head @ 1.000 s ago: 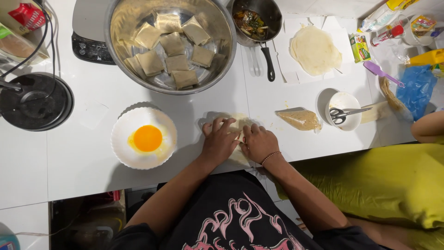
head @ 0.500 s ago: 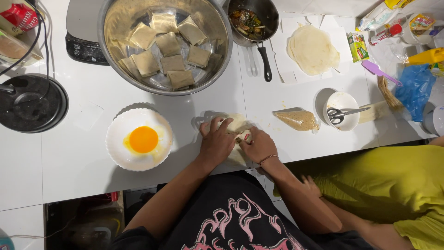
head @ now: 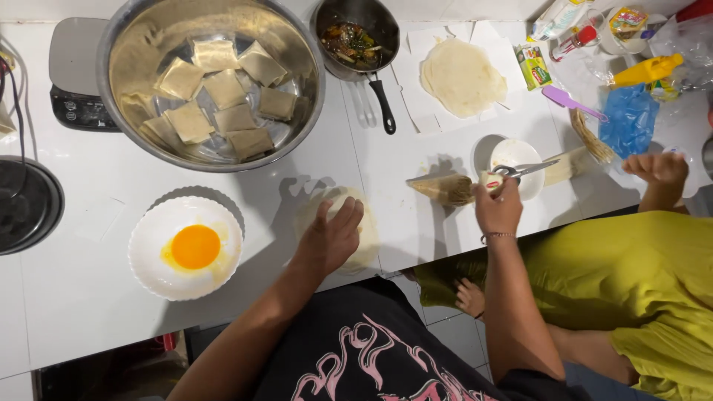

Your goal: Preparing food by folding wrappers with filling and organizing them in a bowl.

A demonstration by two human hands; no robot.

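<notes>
My left hand lies flat, fingers apart, on a pale round dough wrapper at the counter's front edge. My right hand has reached right to a small white bowl, and its fingers are closed on the handle end of the scissors that lie across the bowl. A cone-shaped bag of brown filling lies just left of that hand. Left of the wrapper stands a white dish with an egg yolk.
A big steel bowl of folded dough squares stands at the back, with a dark pan of cooked filling and a stack of round wrappers to its right. Another person in yellow-green sits right, one hand on the counter.
My right hand left the wrapper and moved right to the bowl, taking hold of the scissors. My left hand stayed on the wrapper, now flat.
</notes>
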